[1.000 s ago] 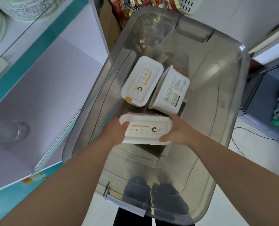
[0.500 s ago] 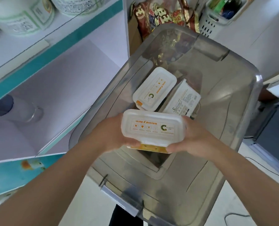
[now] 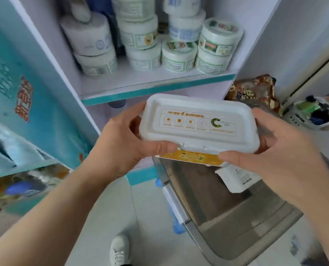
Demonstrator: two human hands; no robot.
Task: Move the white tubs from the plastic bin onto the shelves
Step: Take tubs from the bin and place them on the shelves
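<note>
I hold a white rectangular tub (image 3: 198, 125) with an orange-printed lid and a yellow label on its side, level, in front of the shelf unit. My left hand (image 3: 129, 143) grips its left end and my right hand (image 3: 271, 150) grips its right end. The tub hangs just below the teal-edged shelf (image 3: 156, 87). Beneath it stands the clear grey plastic bin (image 3: 227, 217), where part of another white tub (image 3: 234, 179) shows under my right hand.
Several round white jars (image 3: 179, 54) are stacked on the shelf above. A teal side panel (image 3: 35, 104) of the unit is at left. A patterned foil bag (image 3: 256, 93) and a white basket (image 3: 309, 116) stand at right. My white shoe (image 3: 119, 250) is on the tiled floor.
Both hands lifted the tub out of the bin and carried it up toward the shelves. The view swung up from the bin to the jar shelf.
</note>
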